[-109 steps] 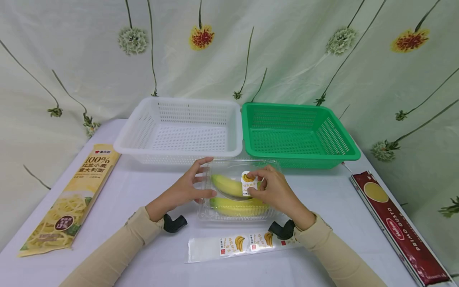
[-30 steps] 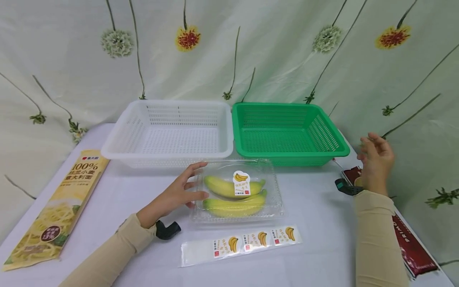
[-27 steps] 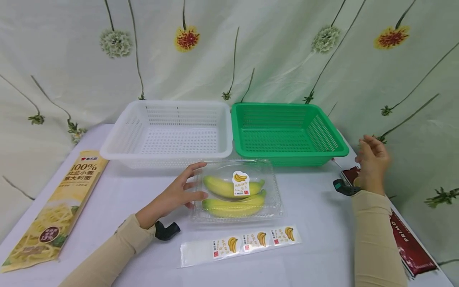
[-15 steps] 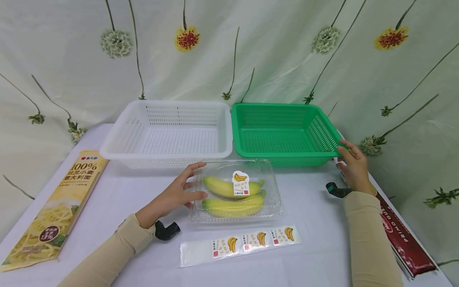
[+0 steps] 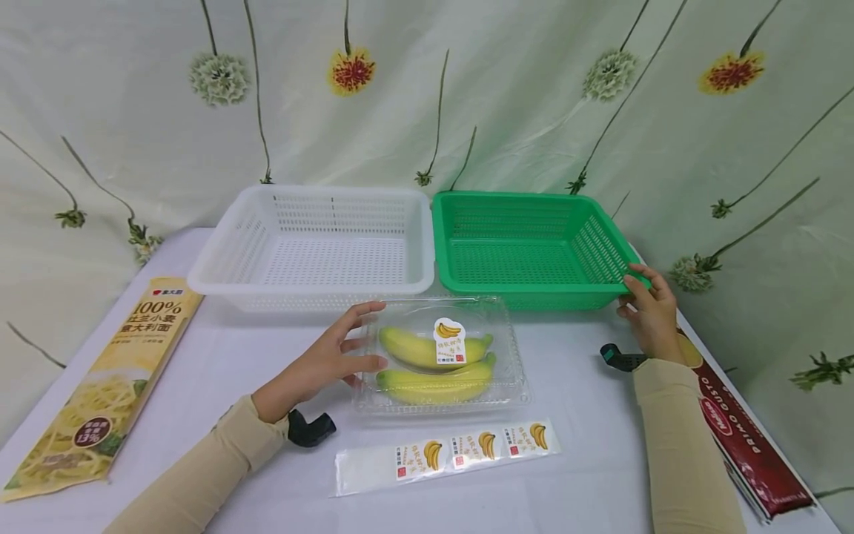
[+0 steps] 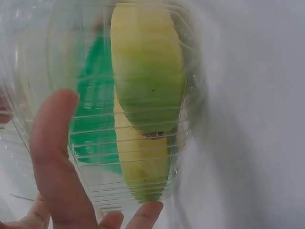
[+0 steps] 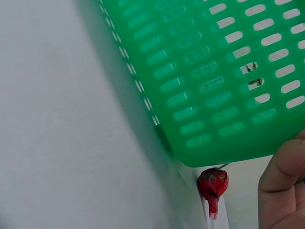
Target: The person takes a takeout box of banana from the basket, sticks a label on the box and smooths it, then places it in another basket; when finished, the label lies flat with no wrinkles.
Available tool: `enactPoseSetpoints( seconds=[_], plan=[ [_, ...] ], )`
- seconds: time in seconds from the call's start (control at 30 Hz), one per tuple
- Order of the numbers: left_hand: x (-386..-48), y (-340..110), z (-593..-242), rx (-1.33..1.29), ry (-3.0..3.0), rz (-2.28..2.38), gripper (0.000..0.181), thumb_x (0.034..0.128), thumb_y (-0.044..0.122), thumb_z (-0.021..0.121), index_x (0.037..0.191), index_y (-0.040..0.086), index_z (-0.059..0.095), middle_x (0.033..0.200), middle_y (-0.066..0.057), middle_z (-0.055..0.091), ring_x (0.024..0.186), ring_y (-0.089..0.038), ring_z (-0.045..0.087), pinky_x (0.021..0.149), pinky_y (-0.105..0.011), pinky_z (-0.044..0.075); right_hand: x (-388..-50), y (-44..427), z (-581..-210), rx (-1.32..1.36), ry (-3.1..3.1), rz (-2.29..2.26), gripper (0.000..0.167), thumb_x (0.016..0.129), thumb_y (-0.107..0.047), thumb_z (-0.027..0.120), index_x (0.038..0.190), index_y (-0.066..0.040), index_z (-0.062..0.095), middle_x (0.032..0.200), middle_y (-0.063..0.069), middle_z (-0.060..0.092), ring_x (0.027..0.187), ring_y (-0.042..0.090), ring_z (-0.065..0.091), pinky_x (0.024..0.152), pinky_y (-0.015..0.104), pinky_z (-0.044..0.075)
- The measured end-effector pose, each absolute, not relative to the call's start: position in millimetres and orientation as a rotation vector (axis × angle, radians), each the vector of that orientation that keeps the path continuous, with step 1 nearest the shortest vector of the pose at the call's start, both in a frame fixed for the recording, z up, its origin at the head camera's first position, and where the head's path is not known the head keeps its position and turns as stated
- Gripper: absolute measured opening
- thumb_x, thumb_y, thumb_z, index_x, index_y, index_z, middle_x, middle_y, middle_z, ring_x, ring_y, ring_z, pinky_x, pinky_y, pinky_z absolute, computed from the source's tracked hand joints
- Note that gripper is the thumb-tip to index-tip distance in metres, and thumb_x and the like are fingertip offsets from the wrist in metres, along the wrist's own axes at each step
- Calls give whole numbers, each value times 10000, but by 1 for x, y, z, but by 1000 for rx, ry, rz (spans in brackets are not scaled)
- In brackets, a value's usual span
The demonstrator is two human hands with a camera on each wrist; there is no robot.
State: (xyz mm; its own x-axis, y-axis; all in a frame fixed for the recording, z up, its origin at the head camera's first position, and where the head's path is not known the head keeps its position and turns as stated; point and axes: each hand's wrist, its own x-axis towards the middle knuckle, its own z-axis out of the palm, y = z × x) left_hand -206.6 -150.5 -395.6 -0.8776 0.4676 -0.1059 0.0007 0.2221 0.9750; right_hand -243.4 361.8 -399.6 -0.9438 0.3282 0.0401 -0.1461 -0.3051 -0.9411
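Note:
A clear plastic box (image 5: 510,356) holds two bananas (image 5: 434,386), with a banana label (image 5: 450,341) on its lid. My left hand (image 5: 327,363) holds the box's left end, thumb in front and fingers behind; in the left wrist view the thumb lies along the ribbed wall beside the bananas (image 6: 147,71). At the right, my right hand (image 5: 650,308) grips the front right corner of the green basket (image 5: 540,289), with thumb and fingers at its rim. The right wrist view shows the basket (image 7: 190,95) and part of that hand (image 7: 283,186).
A white basket (image 5: 313,289) stands left of the green one. A label strip (image 5: 447,456) lies in front of the box. A yellow noodle pack (image 5: 113,386) lies at the left, a red pack (image 5: 747,437) at the right. A red wrapped lollipop (image 7: 213,183) is by the green basket.
Both hands were at the box at first, the right one at its label. My right hand has since moved right, then back left onto the green basket's corner. My left hand stays on the box.

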Motion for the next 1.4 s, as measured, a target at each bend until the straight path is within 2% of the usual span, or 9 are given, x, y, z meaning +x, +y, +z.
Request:
enactPoseSetpoints(
  seconds=[0.8, 1.1, 1.4],
  plan=[
    [-202, -148, -388, 420, 2124, 1706, 846, 904, 109, 809, 1615, 114, 350, 1717, -260, 161, 1532, -596, 281, 645, -397, 605, -250, 358, -404, -257, -1688, 2215, 204, 1098, -152, 641, 1297, -196, 643, 1015, -17, 549, 695, 118, 560, 574, 237, 462],
    [-192, -148, -375, 461, 2092, 1678, 835, 905, 113, 813, 1608, 141, 363, 1716, -258, 158, 1540, -580, 292, 653, -439, 623, -248, 358, -405, -251, -1703, 2215, 229, 1102, -169, 636, 1329, -178, 612, 1023, -18, 542, 695, 115, 570, 578, 241, 474],
    [-180, -151, -355, 471, 2104, 1644, 833, 916, 157, 827, 1610, 149, 364, 1702, -233, 198, 1536, -563, 315, 680, -479, 632, -247, 359, -406, -228, -1707, 2190, 195, 1105, -159, 624, 1296, -196, 630, 986, -14, 553, 689, 119, 571, 568, 236, 488]
  ],
)
